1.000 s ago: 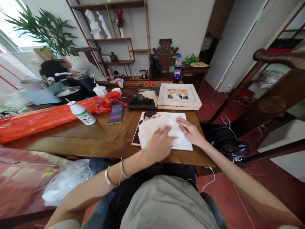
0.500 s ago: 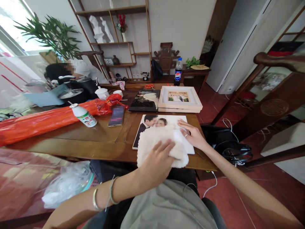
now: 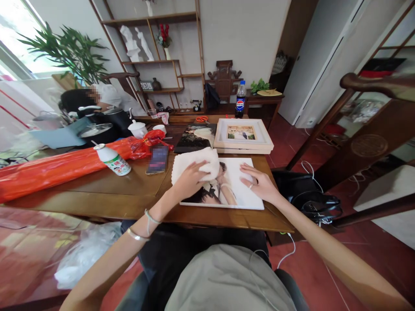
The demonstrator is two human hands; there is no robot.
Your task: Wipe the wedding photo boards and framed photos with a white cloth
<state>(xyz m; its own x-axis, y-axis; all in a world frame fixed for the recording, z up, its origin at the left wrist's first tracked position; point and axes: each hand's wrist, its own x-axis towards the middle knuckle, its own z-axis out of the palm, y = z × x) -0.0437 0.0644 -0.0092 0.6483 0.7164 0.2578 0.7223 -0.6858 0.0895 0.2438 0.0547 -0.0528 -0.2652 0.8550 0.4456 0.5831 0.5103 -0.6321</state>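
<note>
A white fluffy cloth (image 3: pixel 191 162) lies bunched over the upper left part of a photo panel (image 3: pixel 241 194) on the table. My left hand (image 3: pixel 191 178) grips the cloth and presses it onto the panel, its fingers pointing right. The panel's picture shows a couple, and the cloth hides its upper left part. On the panel's white right side rests my right hand (image 3: pixel 259 183), fingers spread and holding nothing. Just behind the panel are a dark photo board (image 3: pixel 196 137) and a pale framed photo (image 3: pixel 243 133).
A white bottle (image 3: pixel 113 160), a phone (image 3: pixel 157 160) and a long red plastic-wrapped bundle (image 3: pixel 74 162) lie to the left on the table (image 3: pixel 145 194). Farther back stand a cola bottle (image 3: pixel 240 100), orange-handled scissors (image 3: pixel 201 119) and a white teapot (image 3: pixel 137 128). Another person (image 3: pixel 113 97) sits at left.
My left hand and the cloth have moved from the panel's front middle to its upper left, uncovering the lower picture. My right hand stays nearly in place.
</note>
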